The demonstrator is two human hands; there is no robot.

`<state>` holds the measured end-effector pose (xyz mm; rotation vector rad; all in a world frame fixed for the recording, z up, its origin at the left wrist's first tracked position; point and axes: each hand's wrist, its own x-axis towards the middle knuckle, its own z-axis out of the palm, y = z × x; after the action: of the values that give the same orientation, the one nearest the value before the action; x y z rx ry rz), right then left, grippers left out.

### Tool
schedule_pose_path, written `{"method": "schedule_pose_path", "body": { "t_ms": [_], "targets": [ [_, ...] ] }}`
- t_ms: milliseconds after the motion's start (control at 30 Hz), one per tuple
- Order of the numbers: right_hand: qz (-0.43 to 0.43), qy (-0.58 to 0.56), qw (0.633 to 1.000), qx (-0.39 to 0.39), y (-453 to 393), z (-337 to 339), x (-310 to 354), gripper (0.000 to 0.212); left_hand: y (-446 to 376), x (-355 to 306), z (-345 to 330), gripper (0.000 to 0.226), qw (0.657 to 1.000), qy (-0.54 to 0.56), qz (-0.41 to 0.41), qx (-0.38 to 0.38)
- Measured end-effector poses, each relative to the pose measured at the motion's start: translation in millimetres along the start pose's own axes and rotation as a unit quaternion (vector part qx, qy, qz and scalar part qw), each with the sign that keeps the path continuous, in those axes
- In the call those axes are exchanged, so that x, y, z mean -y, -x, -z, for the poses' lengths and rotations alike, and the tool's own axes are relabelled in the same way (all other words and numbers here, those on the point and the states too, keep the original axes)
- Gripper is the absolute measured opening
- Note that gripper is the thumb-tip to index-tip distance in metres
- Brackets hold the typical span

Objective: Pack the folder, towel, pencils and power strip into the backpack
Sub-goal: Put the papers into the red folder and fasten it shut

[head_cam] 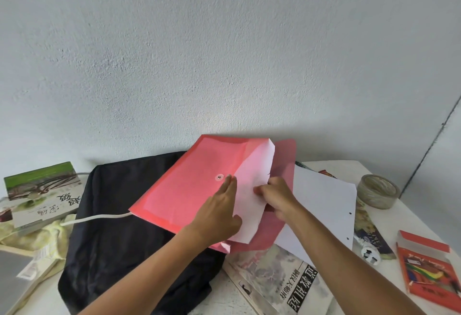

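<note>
Black fabric first: the backpack (119, 220) lies flat on the white table (409, 217), and nothing from the list appears to be inside it yet, though its opening is not clearly in view. Your packing has not begun; you are preparing the first item.

The pink folder (184, 190) rests tilted across the backpack's upper right part, flap open to the right. A white sheet (252, 190) sits partway into its mouth. Your left hand (219, 215) lies flat, fingers straight, pressing the folder's front down beside the snap button. Your right hand (277, 197) has its fingers curled on the sheet's edge, apparently feeding it in. A second loose sheet (324, 205) lies under the flap.

Left to do, by my judgement: seat the sheet, close the flap, then load everything.

- Towel (32, 237): pale yellow, crumpled at the left, partly under books.
- Pencils (429, 274): orange box at the far right, untouched.
- Power strip: only its white cord (99, 218) across the backpack and a white plug (369, 256) on the right are seen; the body is hidden.
</note>
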<state>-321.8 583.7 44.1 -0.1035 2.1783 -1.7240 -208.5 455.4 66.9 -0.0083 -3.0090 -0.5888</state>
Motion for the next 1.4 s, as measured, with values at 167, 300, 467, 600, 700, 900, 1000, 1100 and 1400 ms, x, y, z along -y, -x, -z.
{"method": "schedule_pose_path", "body": {
  "t_ms": [167,300,467,600,700,900,1000,1100,1400],
  "targets": [
    [-0.014,-0.062,0.998,0.031,0.0,-21.8,2.3,0.018,2.9,-22.2,-1.7,0.077,0.999,-0.033,0.003,0.009],
    [-0.014,0.054,0.997,0.05,3.5,-12.9,14.0,0.01,2.2,-17.5,6.7,0.072,0.999,-0.037,0.023,0.004],
    [0.014,0.105,0.993,0.052,0.3,-18.2,17.6,0.024,4.8,-17.2,7.9,0.068,1.0,-0.024,0.003,0.006],
    [0.033,0.048,0.996,0.069,0.9,-28.7,21.0,0.021,8.3,-24.3,6.3,0.068,0.999,-0.032,0.005,0.002],
    [0.091,0.151,0.983,0.056,0.7,-32.0,23.0,0.04,3.8,-21.4,4.8,0.071,0.998,-0.051,0.033,-0.001],
    [0.276,0.067,0.957,-0.057,20.2,3.2,32.0,0.018,-15.7,-2.8,-15.7,0.088,0.994,-0.073,0.077,0.007],
    [0.253,0.011,0.956,-0.149,16.9,54.4,14.1,0.014,-24.8,-2.6,-31.6,0.095,0.994,-0.073,0.083,0.004],
    [0.079,0.144,0.96,-0.228,-2.3,110.0,-30.8,0.02,-33.5,-5.8,-47.5,0.106,0.994,-0.071,0.08,0.008],
    [-0.093,0.33,0.9,-0.27,2.5,154.9,-97.9,0.067,-47.9,-11.2,-65.7,0.113,0.993,-0.086,0.076,0.023]
  ]
}}
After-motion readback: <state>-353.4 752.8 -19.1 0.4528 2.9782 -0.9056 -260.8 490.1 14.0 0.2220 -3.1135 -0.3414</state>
